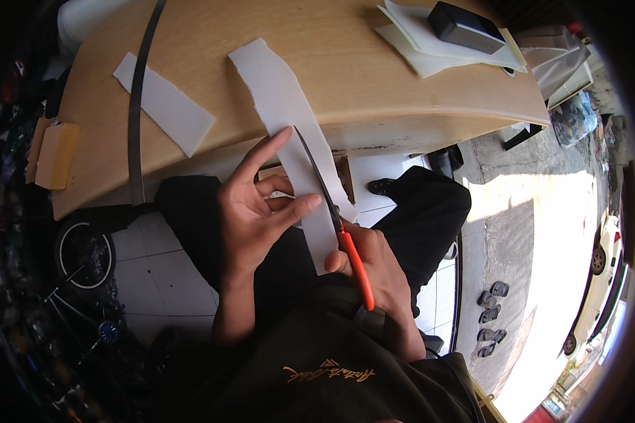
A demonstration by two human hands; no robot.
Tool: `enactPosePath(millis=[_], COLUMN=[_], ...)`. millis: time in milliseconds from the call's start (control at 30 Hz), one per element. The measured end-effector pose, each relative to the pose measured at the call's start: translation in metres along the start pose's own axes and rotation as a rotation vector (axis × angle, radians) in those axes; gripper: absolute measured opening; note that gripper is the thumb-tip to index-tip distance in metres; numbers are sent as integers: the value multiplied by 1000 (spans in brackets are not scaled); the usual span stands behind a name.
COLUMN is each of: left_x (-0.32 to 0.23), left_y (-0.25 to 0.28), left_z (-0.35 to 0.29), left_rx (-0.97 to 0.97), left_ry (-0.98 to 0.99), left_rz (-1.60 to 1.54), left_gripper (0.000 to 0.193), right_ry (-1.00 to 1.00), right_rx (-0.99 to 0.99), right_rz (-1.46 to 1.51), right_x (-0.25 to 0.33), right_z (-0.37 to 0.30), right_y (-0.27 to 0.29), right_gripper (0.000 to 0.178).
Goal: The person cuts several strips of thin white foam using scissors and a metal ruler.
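Note:
A long white strip of sheet material, paper or thin foam, reaches from the table top over its near edge toward my lap. One of its long edges looks ragged. My left hand holds the strip, with the thumb and index finger on its face and other fingers partly behind it. My right hand is closed round the orange handle of a pair of scissors. The dark blade lies lengthwise along the strip, and below it the strip is split into two parts. The second handle loop is mostly hidden by my hand.
A shorter white piece lies on the wooden table, crossed by a dark strap. White sheets sit at the far right under a black box. An open cardboard box is at the left edge.

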State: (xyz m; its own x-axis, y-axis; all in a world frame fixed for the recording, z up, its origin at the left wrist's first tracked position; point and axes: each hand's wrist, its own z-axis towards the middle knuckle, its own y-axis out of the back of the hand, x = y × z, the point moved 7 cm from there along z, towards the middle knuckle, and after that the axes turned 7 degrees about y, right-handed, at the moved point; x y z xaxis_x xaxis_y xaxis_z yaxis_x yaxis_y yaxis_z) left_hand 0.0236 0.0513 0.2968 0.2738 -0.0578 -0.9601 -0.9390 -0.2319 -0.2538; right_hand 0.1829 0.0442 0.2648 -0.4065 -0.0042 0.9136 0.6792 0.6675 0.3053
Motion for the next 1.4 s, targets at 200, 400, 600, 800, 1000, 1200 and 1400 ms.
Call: enactPosePath(millis=[200, 400, 600, 800, 1000, 1200, 1400], left_x=[2, 0, 5, 10, 3, 5, 12], left_y=[-1, -3, -2, -4, -2, 5, 6], left_z=[-1, -1, -4, -7, -5, 5, 2], left_rx=[41, 38, 46, 99, 35, -109, -9], left_ry=[25, -1, 14, 64, 2, 35, 105], left_rz=[26, 34, 45, 28, 58, 69, 60], left_gripper=[75, 76, 78, 78, 68, 47, 51], right_ry=[-5, -116, -34, -109, -150, -105, -112], right_rx=[-11, -26, -69, -117, -132, -89, -88], right_rz=[30, 42, 46, 59, 92, 53, 43], right_x=[7, 4, 12, 2, -3, 3, 6], right_z=[0, 3, 0, 5, 3, 3, 7], right_y=[3, 4, 9, 11, 8, 7, 10], right_gripper=[90, 87, 83, 80, 77, 77, 76])
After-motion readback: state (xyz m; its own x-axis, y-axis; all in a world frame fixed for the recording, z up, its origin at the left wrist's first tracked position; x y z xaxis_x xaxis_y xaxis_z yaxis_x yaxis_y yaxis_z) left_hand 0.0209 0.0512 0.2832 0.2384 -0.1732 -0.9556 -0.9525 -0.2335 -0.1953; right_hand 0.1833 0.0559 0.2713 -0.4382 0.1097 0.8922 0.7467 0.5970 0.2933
